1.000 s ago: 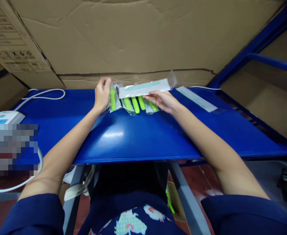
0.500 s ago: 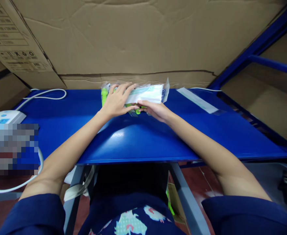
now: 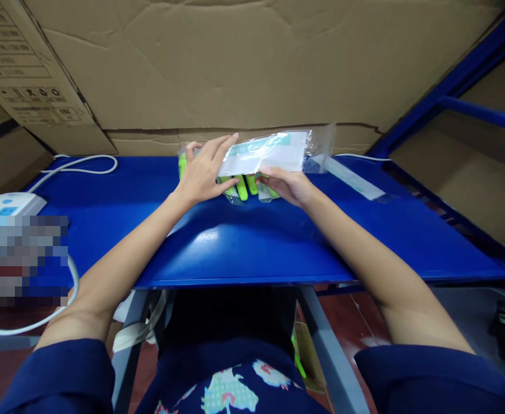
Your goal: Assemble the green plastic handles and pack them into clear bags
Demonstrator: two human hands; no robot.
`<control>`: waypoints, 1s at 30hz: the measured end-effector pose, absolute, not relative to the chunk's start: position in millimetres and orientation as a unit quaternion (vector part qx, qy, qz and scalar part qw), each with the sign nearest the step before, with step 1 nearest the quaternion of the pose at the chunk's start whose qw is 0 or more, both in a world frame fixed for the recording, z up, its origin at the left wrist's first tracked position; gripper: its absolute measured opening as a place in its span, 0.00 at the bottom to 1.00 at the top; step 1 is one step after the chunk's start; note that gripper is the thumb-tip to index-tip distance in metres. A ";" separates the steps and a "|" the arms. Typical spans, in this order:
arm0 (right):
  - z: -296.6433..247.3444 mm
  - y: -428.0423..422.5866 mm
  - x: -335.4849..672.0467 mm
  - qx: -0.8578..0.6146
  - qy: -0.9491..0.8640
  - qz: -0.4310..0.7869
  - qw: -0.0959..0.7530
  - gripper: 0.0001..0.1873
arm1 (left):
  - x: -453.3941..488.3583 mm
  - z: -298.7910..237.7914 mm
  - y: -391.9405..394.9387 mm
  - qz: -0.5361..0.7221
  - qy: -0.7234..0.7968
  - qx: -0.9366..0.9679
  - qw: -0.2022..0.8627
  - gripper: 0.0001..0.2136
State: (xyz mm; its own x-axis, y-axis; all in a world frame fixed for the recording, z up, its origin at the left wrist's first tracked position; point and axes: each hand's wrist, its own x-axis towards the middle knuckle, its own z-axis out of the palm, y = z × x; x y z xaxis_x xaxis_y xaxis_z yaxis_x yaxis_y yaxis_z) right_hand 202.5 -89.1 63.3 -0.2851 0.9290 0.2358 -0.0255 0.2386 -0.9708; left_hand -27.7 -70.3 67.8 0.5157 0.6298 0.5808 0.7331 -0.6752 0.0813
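Note:
A long clear plastic packet (image 3: 274,154) with a white and pale green insert tilts above a row of bright green handle-like pieces (image 3: 243,188) in clear wrapping. My right hand (image 3: 289,183) pinches the packet's lower edge near its right part. My left hand (image 3: 203,172) lies over the left end of the packet and the wrapped green pieces, its fingers spread. Another green piece (image 3: 182,165) shows left of that hand. What exactly the green pieces are is hidden by the packet and my hands.
A similar flat packet (image 3: 356,179) lies on the blue table (image 3: 235,247) to the right. At left stands a white power strip (image 3: 11,206) with a white cable (image 3: 84,164). Cardboard (image 3: 235,69) walls the back, and a blue frame (image 3: 463,86) rises at right.
My right hand has moved right and slightly up with the packet, which now reaches farther right. More of the green pieces shows below it. My left hand has barely shifted.

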 end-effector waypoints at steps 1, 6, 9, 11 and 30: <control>62.6 -88.7 202.9 -0.361 -0.627 0.500 0.475 0.24 | -27.5 67.2 -70.3 -0.292 -0.394 -0.867 0.086 0.38; 53.6 -81.2 206.1 -0.367 -0.665 0.472 0.448 0.27 | -29.3 64.1 -66.4 -0.279 -0.431 -0.854 0.085 0.35; 42.4 -71.6 208.6 -0.377 -0.771 0.353 0.373 0.33 | -39.0 64.3 -58.8 -0.300 -0.456 -0.834 0.087 0.33; 33.4 -65.7 208.5 -0.389 -0.831 0.233 0.321 0.34 | -49.9 63.8 -51.4 -0.307 -0.469 -0.824 0.083 0.36; 38.5 -82.8 194.1 -0.413 -0.871 0.055 0.263 0.21 | -84.4 54.7 -32.5 -0.203 -0.536 -0.816 0.072 0.28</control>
State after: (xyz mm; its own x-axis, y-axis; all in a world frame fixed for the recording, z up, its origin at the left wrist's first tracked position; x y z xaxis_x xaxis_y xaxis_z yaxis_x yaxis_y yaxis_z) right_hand 194.1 -82.8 38.5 -0.5216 0.7471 0.4121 0.6898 0.6535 -0.3116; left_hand -84.4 -32.5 54.7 0.3428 0.8454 0.4096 0.9043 -0.4150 0.0999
